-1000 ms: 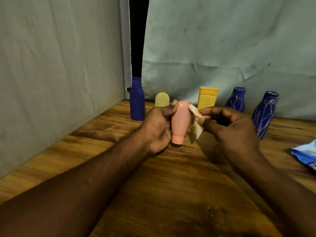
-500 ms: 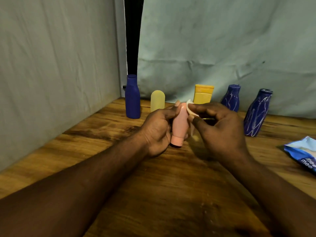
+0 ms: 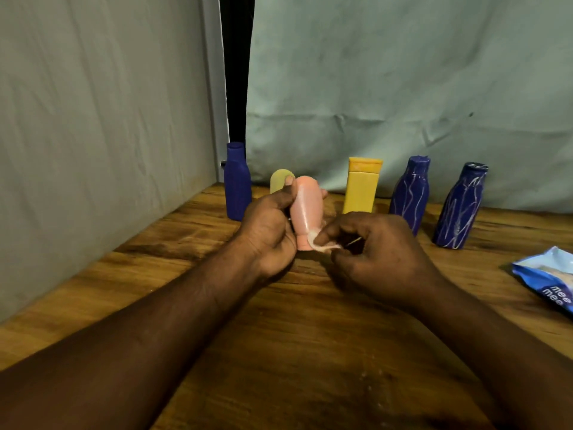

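Since half a second ago the wipe has travelled from the upturned base of the pink bottle down to its narrow end near the cap; the right hand has dropped with it. The left hand has its grip clamped round the bottle's body, thumb high on the side; the bottle is held cap-down, upright, over the tabletop in front of the row, and I cannot tell whether the cap touches the wood. The right grip is pinched together on the wipe, pressing it against the neck.

To do this stroke well, I judge the left grip should stay firm and turn the bottle a little after each pass; the wipe should be kept folded under the fingertips so that a clean face meets the plastic.

Count:
- pink bottle, one;
- wipe, one;
- plain blue bottle, one;
- streaked blue bottles, two;
- pale yellow bottle, one, partly hidden;
- yellow bottle, one;
- blue packet, one, at the right edge.
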